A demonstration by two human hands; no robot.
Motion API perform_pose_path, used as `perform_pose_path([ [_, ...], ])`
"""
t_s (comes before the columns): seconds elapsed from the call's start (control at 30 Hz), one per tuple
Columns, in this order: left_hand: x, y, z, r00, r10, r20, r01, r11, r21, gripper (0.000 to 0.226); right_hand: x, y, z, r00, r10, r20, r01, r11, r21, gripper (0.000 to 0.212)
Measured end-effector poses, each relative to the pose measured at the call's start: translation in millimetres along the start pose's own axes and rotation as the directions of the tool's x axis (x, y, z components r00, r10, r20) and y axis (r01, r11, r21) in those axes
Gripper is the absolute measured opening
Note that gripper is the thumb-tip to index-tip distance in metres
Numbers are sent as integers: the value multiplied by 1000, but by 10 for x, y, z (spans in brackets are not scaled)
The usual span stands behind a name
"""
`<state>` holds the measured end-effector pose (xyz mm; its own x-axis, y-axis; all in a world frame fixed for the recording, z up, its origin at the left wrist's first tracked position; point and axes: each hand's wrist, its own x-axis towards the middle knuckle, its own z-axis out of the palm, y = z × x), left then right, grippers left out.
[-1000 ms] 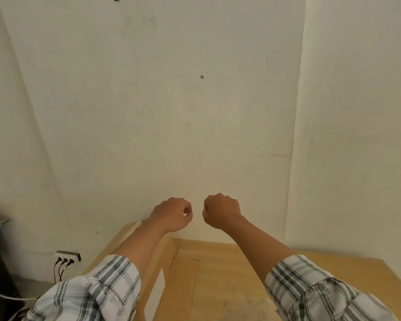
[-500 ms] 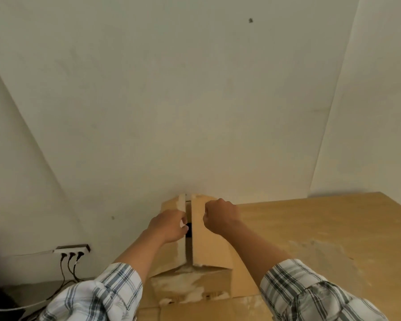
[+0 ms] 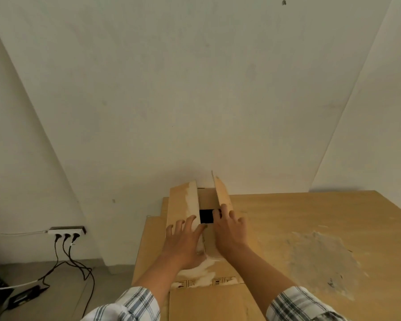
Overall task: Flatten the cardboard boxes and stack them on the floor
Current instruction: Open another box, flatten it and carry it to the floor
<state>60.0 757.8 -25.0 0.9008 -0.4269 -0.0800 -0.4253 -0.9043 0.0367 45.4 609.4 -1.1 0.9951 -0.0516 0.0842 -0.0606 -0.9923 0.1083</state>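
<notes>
- The cardboard box point(image 3: 195, 230) stands against the far wall, just left of a big wooden table point(image 3: 310, 228). Its two top flaps are parted, and a dark gap point(image 3: 206, 216) shows between them.
- The left hand point(image 3: 183, 244) lies spread and flat on the left flap point(image 3: 183, 200), fingers point(image 3: 190, 222) splayed and gripping nothing. If it leans harder there, I reckon the flap buckles inward instead of folding out.
- The right hand point(image 3: 228, 230) has its fingers loosely curled at the edge of the right flap point(image 3: 222, 193), fingertips at the lip of the gap. I cannot tell whether they actually pinch the edge. A shallow hold could slip as the flap is pulled.
- Pale torn patches point(image 3: 202, 267) mark where tape came off the near face. The paper there looks weakened, so a sharp tug may rip the flap rather than open it.
- The box sits tight to wall and table. Collapsing it in place looks cramped, and it may wedge or scrape.
- Down on the left, a power strip point(image 3: 66, 230) with three plugs trails cables point(image 3: 79, 267) across the floor point(image 3: 56, 286). Cardboard dropped there could snag or yank them, or trip the person.
- No flattened stack shows yet, so I judge the job barely begun.
</notes>
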Motion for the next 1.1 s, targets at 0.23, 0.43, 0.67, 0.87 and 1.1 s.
perform_pose_path([
  [0.23, -58, -162, -302, 970, -53, -236, 118, 956, 269, 41, 116, 496, 124, 990, 41, 137, 25, 891, -453, 62],
  [0.43, -4, -429, -374, 958, -288, -7, 268, 883, 385, 23, 160, 503, 464, 964, 8, 268, -14, 1000, 19, 64],
  [0.67, 124, -348, 45, 863, -459, 210, 492, 859, -143, 47, 432, 524, 609, 939, 16, 343, -67, 988, 139, 56],
  [0.87, 225, -445, -45, 764, -550, 338, 640, 577, -507, 54, 604, 658, 404, 903, 35, 428, -279, 806, 523, 53],
  [1.1, 128, -586, -503, 646, -457, 611, 696, 25, -717, 69, 609, 1000, -213, 581, -270, 768, -489, 639, 594, 49],
])
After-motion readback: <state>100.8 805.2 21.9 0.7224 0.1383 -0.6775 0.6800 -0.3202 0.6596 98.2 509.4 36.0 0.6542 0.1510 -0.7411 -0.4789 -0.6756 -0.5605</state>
